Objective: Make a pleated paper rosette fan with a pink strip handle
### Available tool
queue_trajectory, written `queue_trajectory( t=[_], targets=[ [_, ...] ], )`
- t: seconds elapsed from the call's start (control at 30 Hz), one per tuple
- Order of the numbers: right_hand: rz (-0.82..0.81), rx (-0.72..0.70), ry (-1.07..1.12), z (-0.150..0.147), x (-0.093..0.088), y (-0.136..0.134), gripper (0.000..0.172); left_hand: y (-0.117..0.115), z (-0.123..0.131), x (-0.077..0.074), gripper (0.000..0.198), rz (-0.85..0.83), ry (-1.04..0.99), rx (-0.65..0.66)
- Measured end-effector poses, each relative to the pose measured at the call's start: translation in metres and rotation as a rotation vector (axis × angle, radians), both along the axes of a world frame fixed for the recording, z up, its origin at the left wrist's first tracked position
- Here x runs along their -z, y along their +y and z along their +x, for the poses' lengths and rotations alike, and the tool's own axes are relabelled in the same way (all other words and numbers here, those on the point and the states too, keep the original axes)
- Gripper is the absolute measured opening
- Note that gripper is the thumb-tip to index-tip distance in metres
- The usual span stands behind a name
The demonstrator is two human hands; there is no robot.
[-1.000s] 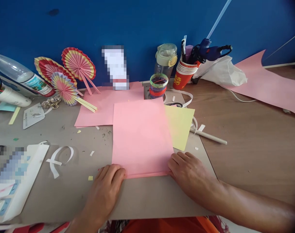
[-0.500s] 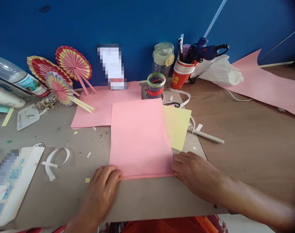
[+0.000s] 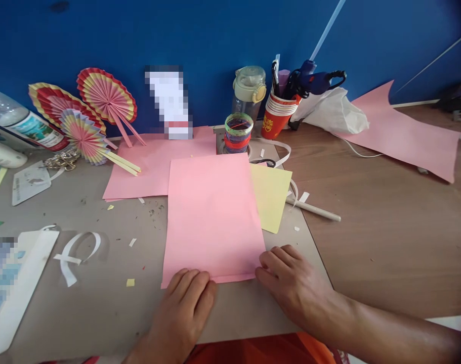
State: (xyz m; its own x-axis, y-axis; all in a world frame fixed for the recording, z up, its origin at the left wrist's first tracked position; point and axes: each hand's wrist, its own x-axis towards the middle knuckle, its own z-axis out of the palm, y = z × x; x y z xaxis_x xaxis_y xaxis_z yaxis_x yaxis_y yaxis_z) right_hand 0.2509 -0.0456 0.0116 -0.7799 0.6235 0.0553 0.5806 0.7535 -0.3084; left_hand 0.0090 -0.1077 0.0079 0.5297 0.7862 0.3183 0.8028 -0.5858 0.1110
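Observation:
A pink sheet of paper (image 3: 211, 217) lies in front of me on the desk, with a narrow strip folded along its near edge. My left hand (image 3: 192, 303) is closed on that near edge, left of the middle, fingers together and pressing on the fold. At the near right corner, my right hand (image 3: 287, 275) has its thumb and fingers pinched on the paper. Part of the fold is hidden beneath my left fingers. A yellow sheet (image 3: 271, 197) sticks out from under the pink one on the right.
Several folded paper fans (image 3: 107, 96) stand at the back left on more pink paper (image 3: 139, 174). Behind the sheet are tape rolls (image 3: 238, 139), a clear bottle (image 3: 249, 91) and red paper cups (image 3: 278, 119) holding pens and a glue gun (image 3: 317, 81). A glue stick (image 3: 317, 210) lies right.
My left hand has slid right along the folded edge, away from the near left corner. My right hand stays at the right corner. The view has shifted slightly.

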Motion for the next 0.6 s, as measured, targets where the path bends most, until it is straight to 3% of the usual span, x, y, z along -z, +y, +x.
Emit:
queue_trajectory(
  t=[0.23,0.4,0.6],
  targets=[
    [-0.084,-0.015,0.039,-0.003,0.002,-0.007,0.014,0.007,0.004,-0.004,0.024,-0.064,0.031,0.010],
    [-0.032,0.051,0.040,-0.006,0.008,-0.011,0.021,0.004,0.003,-0.003,0.025,-0.133,0.005,0.000],
    [0.007,0.043,-0.040,-0.009,0.001,-0.009,0.020,0.004,0.002,-0.003,0.027,-0.234,-0.023,-0.027]
  ],
)
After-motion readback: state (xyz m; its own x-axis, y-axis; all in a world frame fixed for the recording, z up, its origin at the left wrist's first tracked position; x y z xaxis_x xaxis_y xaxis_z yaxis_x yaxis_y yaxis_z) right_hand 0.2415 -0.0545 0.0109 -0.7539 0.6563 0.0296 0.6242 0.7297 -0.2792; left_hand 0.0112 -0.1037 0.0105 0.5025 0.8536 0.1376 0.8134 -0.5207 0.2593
